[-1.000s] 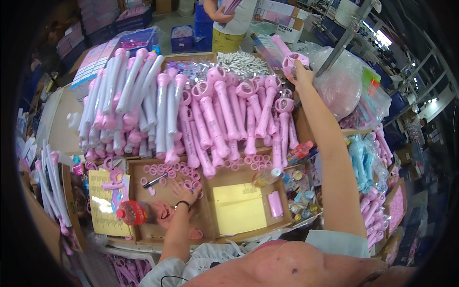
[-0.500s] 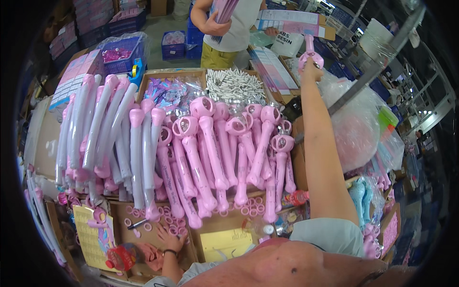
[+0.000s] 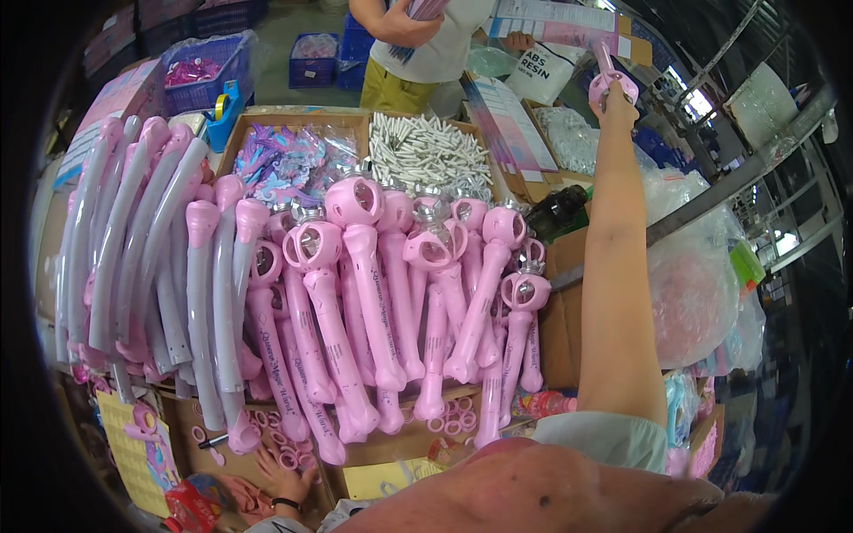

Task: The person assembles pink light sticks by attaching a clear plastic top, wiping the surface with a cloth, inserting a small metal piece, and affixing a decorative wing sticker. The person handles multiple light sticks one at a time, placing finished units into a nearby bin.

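My right arm stretches far out to the upper right, and my right hand (image 3: pixel 620 110) is closed round a pink toy wand (image 3: pixel 607 64) at its openwork head. Low on the left, my left hand (image 3: pixel 286 481) lies with fingers spread in a shallow cardboard tray, beside loose pink rings (image 3: pixel 289 459) and a black pen (image 3: pixel 213 441). Between the hands is a row of similar pink wands (image 3: pixel 360 293) with round cage-like heads, piled over one another. Left of them lean several pale tubes with pink ends (image 3: pixel 133 240).
Behind the wands, boxes hold purple-blue pieces (image 3: pixel 289 164) and small white-silver rods (image 3: pixel 426 151). A co-worker (image 3: pixel 418 53) stands beyond, holding thin strips. A metal rail (image 3: pixel 711 209) and a plastic bag (image 3: pixel 689 293) are on the right. A red-capped bottle (image 3: pixel 189 506) is near my left hand.
The whole view has shifted, with the wand pile appearing larger and farther left. My right hand, still holding the wand, shows higher and farther right. My left hand remains by the rings.
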Demonstrator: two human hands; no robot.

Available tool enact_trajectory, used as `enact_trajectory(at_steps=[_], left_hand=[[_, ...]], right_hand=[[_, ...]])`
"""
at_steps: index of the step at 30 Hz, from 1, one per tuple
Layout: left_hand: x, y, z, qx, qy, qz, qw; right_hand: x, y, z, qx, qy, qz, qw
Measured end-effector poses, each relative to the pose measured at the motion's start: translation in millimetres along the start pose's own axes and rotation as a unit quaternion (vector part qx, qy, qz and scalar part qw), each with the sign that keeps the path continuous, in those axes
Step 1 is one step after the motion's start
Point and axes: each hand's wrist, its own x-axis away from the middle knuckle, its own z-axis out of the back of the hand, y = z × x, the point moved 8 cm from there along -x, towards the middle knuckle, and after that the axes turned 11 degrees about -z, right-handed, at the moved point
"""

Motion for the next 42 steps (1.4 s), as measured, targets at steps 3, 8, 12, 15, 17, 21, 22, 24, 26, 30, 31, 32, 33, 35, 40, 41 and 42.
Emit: enact_trajectory(at_steps=[3,8,12,15,17,21,22,24,26,30,31,32,33,35,40,41,42], left_hand=[[0.7,2.5,5.3,0.003,0.022,-0.005,1.000],[0.3,8.2,10.6,0.010,0.019,-0.010,1.000],[-0.6,13.6,19.3,0.025,0.035,-0.014,0.999],[-0.8,15.0,19.9,0.001,0.014,-0.009,1.000],[-0.5,17.0,24.6,0.009,0.042,-0.017,0.999],[2.1,19.6,25.9,0.026,0.062,-0.029,0.997],[2.8,20.2,26.8,0.034,0.065,-0.033,0.997],[4.2,21.9,29.6,0.048,0.078,-0.041,0.995],[5.1,23.8,33.1,0.064,0.096,-0.053,0.992],[3.7,21.2,30.9,0.084,0.114,-0.065,0.988],[3.1,19.4,30.0,0.095,0.129,-0.069,0.985],[2.4,17.7,29.6,0.108,0.148,-0.077,0.980],[2.2,15.9,28.3,0.121,0.158,-0.088,0.976],[3.4,13.7,31.9,0.150,0.193,-0.114,0.963],[56.4,24.7,85.0,0.243,0.362,-0.136,0.890],[85.0,39.5,106.9,0.200,0.425,-0.182,0.864],[118.8,55.3,123.5,0.165,0.470,-0.216,0.840]], right_hand=[[1.9,-3.0,-8.0,-0.003,-0.050,-0.014,0.999],[17.0,3.6,-9.0,-0.056,-0.074,-0.048,0.995],[80.2,19.4,-8.9,-0.179,-0.251,-0.076,0.948],[141.8,44.5,9.2,-0.279,-0.156,-0.209,0.924],[187.1,35.9,19.9,-0.285,-0.238,-0.205,0.906],[243.9,28.8,44.4,-0.294,-0.234,-0.310,0.873],[251.6,24.0,49.0,-0.297,-0.231,-0.328,0.867],[261.4,8.1,56.9,-0.302,-0.238,-0.312,0.869],[270.4,-6.5,70.7,-0.314,-0.242,-0.304,0.866],[316.1,-19.6,123.9,-0.312,-0.303,-0.332,0.837],[334.7,-18.1,146.6,-0.303,-0.328,-0.349,0.824],[359.0,-12.2,173.3,-0.300,-0.357,-0.403,0.788],[384.8,-3.4,206.9,-0.287,-0.367,-0.456,0.758],[427.9,3.9,278.7,-0.251,-0.385,-0.472,0.752],[507.9,10.3,446.2,-0.102,-0.329,-0.482,0.806],[519.3,3.9,468.7,-0.071,-0.357,-0.474,0.802],[526.0,6.4,496.1,-0.006,-0.329,-0.482,0.812]])
